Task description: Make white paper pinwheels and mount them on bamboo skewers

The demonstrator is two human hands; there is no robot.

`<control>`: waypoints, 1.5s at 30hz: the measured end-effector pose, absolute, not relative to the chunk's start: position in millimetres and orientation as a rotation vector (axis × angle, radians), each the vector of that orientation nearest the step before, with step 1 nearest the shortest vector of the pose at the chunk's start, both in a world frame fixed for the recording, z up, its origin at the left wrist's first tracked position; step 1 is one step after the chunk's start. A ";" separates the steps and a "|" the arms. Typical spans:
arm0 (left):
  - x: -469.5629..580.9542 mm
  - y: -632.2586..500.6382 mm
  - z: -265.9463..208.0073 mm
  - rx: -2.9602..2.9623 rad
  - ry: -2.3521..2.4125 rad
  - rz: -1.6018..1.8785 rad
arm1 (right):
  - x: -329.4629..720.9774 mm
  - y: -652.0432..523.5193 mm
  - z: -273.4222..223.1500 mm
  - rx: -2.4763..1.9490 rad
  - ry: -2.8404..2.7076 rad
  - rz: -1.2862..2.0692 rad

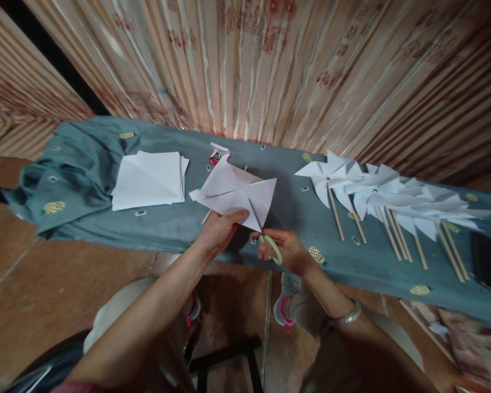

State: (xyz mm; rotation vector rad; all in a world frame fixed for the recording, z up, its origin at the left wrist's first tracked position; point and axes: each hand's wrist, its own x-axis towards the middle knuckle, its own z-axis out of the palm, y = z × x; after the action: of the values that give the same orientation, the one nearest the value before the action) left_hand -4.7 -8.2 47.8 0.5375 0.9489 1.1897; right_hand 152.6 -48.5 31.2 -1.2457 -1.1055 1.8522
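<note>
One sheet [226, 181], pinched in the left hand [226, 226], apparently steadied for scissors [276, 252] gripped in the right hand [290, 250]; paper stack [149, 180] and pinwheels [376, 192] to either side, seemingly leaving room.

We see bare forearms [163, 305], a shiny silver bracelet [347, 315] circling the right one, a sliver of dull red sleeve [78, 388] on the left arm, pale loose trousers [117, 308] on both legs and grey shoes [288, 281] with bright pink trim

One scissors [276, 251], one paper stack [149, 177] — two hands [224, 228] [287, 248]
</note>
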 end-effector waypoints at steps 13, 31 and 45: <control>-6.3 -9.0 48.1 0.570 0.957 1.172 | 152.9 -48.7 28.9 -1.246 -1.142 1.820; -2.3 -12.8 45.9 0.492 0.943 1.179 | 151.5 -46.8 32.9 -1.282 -1.155 1.805; -3.1 -13.7 47.0 0.519 0.936 1.176 | 148.0 -47.6 34.7 -1.281 -1.112 1.790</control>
State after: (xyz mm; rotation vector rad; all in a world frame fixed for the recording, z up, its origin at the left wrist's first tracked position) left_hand -3.1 -13.7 47.0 0.5189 0.9359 1.1756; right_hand 148.0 -47.6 34.7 -1.2812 -1.1121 1.7904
